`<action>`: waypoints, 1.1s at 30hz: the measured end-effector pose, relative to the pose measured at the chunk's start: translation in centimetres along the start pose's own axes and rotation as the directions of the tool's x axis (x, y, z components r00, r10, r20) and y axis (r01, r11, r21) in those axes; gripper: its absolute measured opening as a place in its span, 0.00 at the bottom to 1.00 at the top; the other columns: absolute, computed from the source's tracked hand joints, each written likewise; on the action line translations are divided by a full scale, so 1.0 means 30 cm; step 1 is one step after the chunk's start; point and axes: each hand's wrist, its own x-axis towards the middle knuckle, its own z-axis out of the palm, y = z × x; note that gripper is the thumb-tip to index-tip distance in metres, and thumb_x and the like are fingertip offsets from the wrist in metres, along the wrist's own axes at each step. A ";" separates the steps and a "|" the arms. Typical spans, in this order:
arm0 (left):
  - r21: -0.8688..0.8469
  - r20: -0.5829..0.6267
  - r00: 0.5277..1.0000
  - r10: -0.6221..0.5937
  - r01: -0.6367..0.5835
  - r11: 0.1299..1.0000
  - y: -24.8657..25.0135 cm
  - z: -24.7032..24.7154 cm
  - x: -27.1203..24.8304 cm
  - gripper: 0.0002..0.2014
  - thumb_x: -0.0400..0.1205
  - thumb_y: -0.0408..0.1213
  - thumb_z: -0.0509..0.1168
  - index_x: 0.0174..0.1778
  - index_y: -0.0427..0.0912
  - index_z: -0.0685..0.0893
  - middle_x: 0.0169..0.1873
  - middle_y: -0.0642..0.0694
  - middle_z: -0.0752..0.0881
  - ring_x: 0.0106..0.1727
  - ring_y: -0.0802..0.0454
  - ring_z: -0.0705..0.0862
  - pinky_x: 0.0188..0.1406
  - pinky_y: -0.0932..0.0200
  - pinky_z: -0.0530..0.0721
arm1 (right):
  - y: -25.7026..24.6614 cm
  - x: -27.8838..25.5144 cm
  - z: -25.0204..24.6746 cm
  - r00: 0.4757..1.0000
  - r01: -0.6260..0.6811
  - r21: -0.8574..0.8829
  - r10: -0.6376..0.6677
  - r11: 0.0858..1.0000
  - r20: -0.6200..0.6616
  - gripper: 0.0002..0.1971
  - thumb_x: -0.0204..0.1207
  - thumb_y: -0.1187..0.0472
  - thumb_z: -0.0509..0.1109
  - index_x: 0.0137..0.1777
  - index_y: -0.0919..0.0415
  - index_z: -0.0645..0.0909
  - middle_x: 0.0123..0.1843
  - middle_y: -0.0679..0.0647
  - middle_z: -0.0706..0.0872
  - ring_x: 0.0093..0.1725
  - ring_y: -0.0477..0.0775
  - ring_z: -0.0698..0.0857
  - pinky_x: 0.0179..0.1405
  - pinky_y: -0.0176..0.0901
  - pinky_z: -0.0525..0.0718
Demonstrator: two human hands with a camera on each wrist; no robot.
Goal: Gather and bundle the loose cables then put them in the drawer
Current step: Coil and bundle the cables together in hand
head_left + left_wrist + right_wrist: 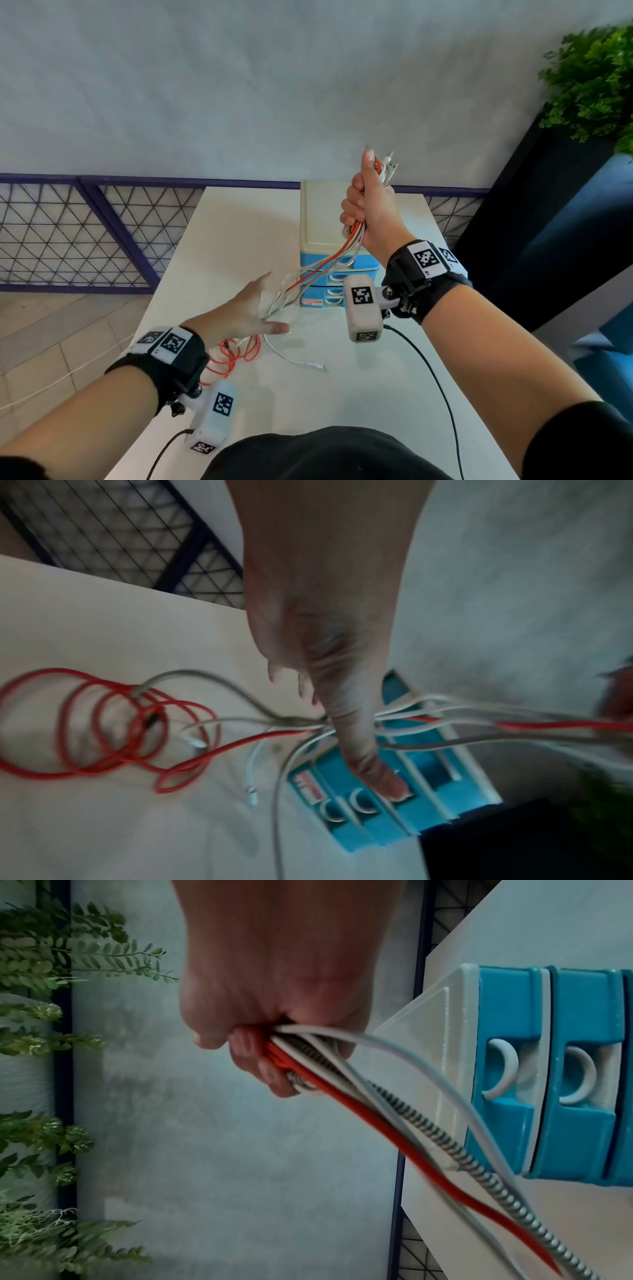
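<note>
- The right hand (368, 209) is raised above the table (239, 222) with its grip closed in a fist round the cables (329, 263); their plug ends stick out above the thumb, and the red, white and spiral-wrapped strands hang out below the fist, as the right wrist view shows
- The left hand (239, 313) is lower and nearer the body, its grip loose: fingers straight and spread, with the strands running between them and not clamped
- The rest of the cables lie on the table under the left hand; the red cable (103, 729) sits in loose coils, and a white cable (294, 359) trails away with its plug end free
- The small drawer unit (325, 240), blue drawers under a cream top, stands behind the hands; every drawer looks closed
- I judge the step in hand to be drawing the strands straight before looping them. To do it well, hold the right fist firm so the plug ends stay level, and let the left fingers comb down the run with light tension
- The red coils may snag or knot if pulled fast, so ease them up slowly
- Catch the free white end too, or it will trail out of the bundle
- A drawer still has to be opened before the bundle can go in
</note>
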 end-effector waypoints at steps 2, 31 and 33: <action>-0.052 -0.059 0.988 0.140 -0.143 0.988 0.111 -0.026 0.006 0.50 0.67 0.64 0.68 0.81 0.52 0.52 0.74 0.59 0.58 0.76 0.62 0.58 0.77 0.60 0.58 | 0.006 0.001 0.006 1.000 -0.020 0.011 0.020 1.000 -0.001 0.26 0.77 0.35 0.63 0.28 0.53 0.64 0.21 0.48 0.59 0.16 0.45 0.58 0.16 0.37 0.61; 0.128 -0.389 0.834 0.391 -0.371 0.920 0.413 -0.186 0.043 0.14 0.85 0.42 0.57 0.36 0.41 0.78 0.31 0.44 0.82 0.34 0.49 0.76 0.35 0.59 0.71 | 0.008 0.003 -0.104 0.928 -0.174 -0.420 0.292 0.891 0.233 0.16 0.81 0.49 0.67 0.43 0.63 0.81 0.42 0.61 0.92 0.38 0.56 0.90 0.41 0.47 0.90; 0.170 -0.409 0.809 0.423 -0.388 0.906 0.428 -0.184 0.038 0.14 0.85 0.43 0.58 0.38 0.39 0.79 0.29 0.44 0.80 0.33 0.48 0.76 0.34 0.55 0.71 | 0.013 -0.012 -0.090 0.876 -0.209 -0.477 0.380 0.853 0.296 0.22 0.80 0.45 0.65 0.53 0.66 0.83 0.50 0.63 0.91 0.47 0.58 0.91 0.45 0.49 0.90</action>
